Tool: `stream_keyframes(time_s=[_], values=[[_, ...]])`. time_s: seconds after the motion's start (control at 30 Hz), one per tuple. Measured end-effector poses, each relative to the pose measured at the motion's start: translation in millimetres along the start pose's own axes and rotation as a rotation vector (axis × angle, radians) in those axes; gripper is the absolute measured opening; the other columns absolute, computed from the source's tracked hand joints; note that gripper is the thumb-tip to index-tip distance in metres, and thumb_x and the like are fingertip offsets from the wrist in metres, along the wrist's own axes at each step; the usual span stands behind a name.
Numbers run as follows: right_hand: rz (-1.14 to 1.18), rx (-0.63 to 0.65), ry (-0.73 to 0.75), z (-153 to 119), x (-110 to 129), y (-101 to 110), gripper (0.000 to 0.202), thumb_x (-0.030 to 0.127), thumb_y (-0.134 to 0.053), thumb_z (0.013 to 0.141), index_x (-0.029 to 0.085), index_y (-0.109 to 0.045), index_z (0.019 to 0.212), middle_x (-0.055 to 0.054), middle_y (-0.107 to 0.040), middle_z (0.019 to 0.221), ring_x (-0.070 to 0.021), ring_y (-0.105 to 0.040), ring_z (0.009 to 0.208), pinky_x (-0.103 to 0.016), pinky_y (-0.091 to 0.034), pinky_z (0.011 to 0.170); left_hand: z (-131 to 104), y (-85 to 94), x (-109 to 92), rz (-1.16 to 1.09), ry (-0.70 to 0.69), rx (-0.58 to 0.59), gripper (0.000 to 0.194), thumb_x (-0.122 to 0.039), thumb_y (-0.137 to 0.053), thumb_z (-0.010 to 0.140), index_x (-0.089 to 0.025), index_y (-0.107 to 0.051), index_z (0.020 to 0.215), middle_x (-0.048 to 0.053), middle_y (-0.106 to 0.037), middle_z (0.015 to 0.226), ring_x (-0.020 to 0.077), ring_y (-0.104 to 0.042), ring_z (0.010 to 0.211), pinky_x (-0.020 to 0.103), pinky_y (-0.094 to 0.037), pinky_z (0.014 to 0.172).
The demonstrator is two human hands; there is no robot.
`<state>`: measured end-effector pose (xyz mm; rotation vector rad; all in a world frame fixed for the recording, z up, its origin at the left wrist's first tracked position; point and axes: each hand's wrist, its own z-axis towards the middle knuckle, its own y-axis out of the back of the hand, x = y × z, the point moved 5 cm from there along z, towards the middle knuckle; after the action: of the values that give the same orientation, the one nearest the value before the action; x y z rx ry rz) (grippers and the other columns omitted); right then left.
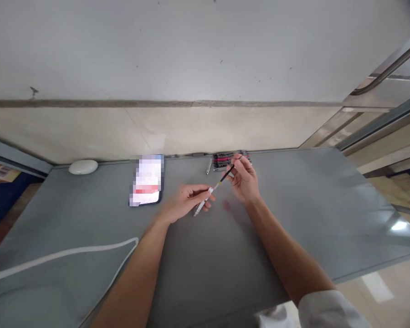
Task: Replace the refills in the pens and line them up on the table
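My left hand point(182, 202) is closed around a clear and white pen barrel point(201, 206), which slants down to the left above the grey table. Pinched in the fingertips of my right hand point(245, 181) is a thin pen refill point(227, 175), dark along its upper part with a yellowish band lower down. The refill's lower end meets the upper end of the barrel, in line with it; how deep it sits inside cannot be made out. Just behind my hands lies a small white and silver pen part point(209, 166). Several black and pink pens point(222, 159) lie together, partly hidden by my right hand.
A phone point(146, 180) with a lit, blurred screen lies left of my hands. Farther left rests a white rounded object point(83, 167). A white cable point(71, 252) crosses the front left of the grey table point(205, 273). A tiled wall point(225, 127) borders the back edge.
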<state>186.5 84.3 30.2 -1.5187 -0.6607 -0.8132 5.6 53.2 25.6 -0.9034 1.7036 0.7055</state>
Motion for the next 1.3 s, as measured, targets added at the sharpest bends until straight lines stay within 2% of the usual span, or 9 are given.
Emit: stream_keyframes(time_s=[0.13, 0.37, 0.63, 0.9, 1.1, 1.3], values=[[-0.022, 0.012, -0.024, 5, -1, 7, 0.026, 0.042, -0.071, 0.077, 0.033, -0.064, 0.099, 0.005, -0.063, 0.088, -0.009, -0.062, 0.076, -0.024, -0.059, 0.071, 2, 3.4, 5, -0.202, -0.015, -0.035, 0.03, -0.04, -0.066, 0.085, -0.021, -0.069, 0.108, 0.008, -0.072, 0.097, 0.0177, -0.069, 0.073, 0.033, -0.056, 0.07], [-0.142, 0.205, -0.267, 1, -12, 11, 0.03, 0.038, -0.074, 0.075, 0.027, -0.07, 0.103, 0.003, -0.064, 0.086, -0.0093, -0.062, 0.073, -0.025, -0.06, 0.069, 9, 6.9, 4, -0.577, -0.105, -0.149, 0.023, -0.028, -0.07, 0.084, -0.019, -0.069, 0.105, 0.002, -0.069, 0.086, 0.0153, -0.068, 0.074, 0.039, -0.059, 0.081], [-0.187, 0.286, -0.307, -2, -14, 14, 0.026, 0.039, -0.073, 0.076, 0.025, -0.071, 0.099, 0.002, -0.064, 0.084, -0.0107, -0.063, 0.073, -0.032, -0.06, 0.073, 18, 17.2, 17, -0.827, -0.106, -0.295, 0.026, -0.012, -0.072, 0.078, -0.019, -0.07, 0.103, 0.0, -0.072, 0.092, 0.0134, -0.07, 0.082, 0.034, -0.055, 0.093], [-0.225, 0.282, -0.272, -3, -17, 10, 0.027, 0.039, -0.074, 0.076, 0.022, -0.073, 0.097, -0.001, -0.065, 0.088, -0.0123, -0.065, 0.076, -0.033, -0.061, 0.074, 22, 17.5, 17, -0.851, -0.108, -0.313, 0.026, -0.009, -0.071, 0.078, -0.02, -0.069, 0.101, 0.001, -0.073, 0.093, 0.0136, -0.07, 0.084, 0.033, -0.056, 0.09], [-0.31, 0.212, -0.194, -5, -17, 12, 0.029, 0.041, -0.075, 0.073, 0.024, -0.074, 0.097, 0.0, -0.066, 0.086, -0.0137, -0.065, 0.076, -0.035, -0.062, 0.073, 21, 17.1, 15, -0.796, -0.143, -0.315, 0.027, -0.009, -0.072, 0.076, -0.021, -0.069, 0.101, 0.0, -0.072, 0.094, 0.0132, -0.069, 0.081, 0.032, -0.057, 0.086], [-0.403, 0.152, -0.143, -6, -16, 13, 0.028, 0.042, -0.075, 0.071, 0.026, -0.075, 0.094, -0.001, -0.069, 0.099, -0.0152, -0.068, 0.075, -0.035, -0.063, 0.069, 20, 14.8, 12, -0.739, -0.161, -0.313, 0.029, -0.011, -0.073, 0.076, -0.02, -0.068, 0.103, 0.002, -0.072, 0.1, 0.0151, -0.069, 0.082, 0.038, -0.06, 0.084]])
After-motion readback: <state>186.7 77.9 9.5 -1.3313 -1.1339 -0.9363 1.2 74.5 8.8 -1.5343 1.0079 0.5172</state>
